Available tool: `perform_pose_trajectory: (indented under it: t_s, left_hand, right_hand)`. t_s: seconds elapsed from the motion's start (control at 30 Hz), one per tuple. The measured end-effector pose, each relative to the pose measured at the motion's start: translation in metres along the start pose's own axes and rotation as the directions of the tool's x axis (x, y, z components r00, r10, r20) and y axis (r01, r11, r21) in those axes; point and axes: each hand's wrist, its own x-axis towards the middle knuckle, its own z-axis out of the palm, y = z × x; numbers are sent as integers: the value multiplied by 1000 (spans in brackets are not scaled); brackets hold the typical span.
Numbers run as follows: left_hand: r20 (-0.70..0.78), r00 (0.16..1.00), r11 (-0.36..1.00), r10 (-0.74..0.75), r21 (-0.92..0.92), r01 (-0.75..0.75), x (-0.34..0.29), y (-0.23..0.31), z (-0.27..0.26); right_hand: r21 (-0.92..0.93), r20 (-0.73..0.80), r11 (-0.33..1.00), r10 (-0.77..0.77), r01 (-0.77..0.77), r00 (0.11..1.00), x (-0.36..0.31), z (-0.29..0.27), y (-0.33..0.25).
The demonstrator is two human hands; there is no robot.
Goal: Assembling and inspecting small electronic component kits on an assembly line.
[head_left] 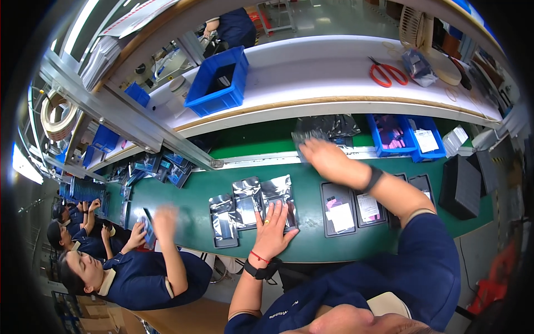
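Observation:
My left hand [273, 230] lies flat, fingers spread, on the near part of a silver anti-static bag [277, 188] in a black tray. Left of it, two more black trays hold silver bags, a middle bag [246, 207] and a left bag [223, 217]. My right hand [321, 156] reaches to the back of the bench, under the shelf. Its fingers are closed on the edge of a shiny, translucent grey anti-static bag [305, 137], slightly smeared by motion. Just behind lies a pile of dark shiny bags [339, 125].
Black trays with white cards and pink pieces, including one tray [329, 225], sit beneath my right arm. Blue bins [380, 151] stand at the back right. Above runs a white shelf [311, 72] with a blue bin and red-handled scissors [387, 74]. A co-worker [150, 281] works at left.

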Motion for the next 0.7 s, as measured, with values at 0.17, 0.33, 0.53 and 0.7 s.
perform_pose_trajectory:
  t_s: [0.17, 0.33, 0.53, 0.7]
  left_hand:
    - [-62, 970, 968, 235, -72, -239, 17, 54, -19]
    - [-35, 947, 923, 318, -216, -318, 32, 91, 14]
    - [90, 935, 938, 343, -84, -336, 30, 113, 39]
    - [72, 944, 946, 323, -69, -318, 32, 114, 39]
  right_hand:
    - [-55, 153, 998, 21, -13, 988, -123, -4, -62]
    - [355, 617, 875, 45, -329, 785, -86, -42, -24]
    - [128, 407, 967, 152, -220, 901, 44, -2, 40]
    - [14, 386, 940, 309, -341, 869, 79, 34, 65]
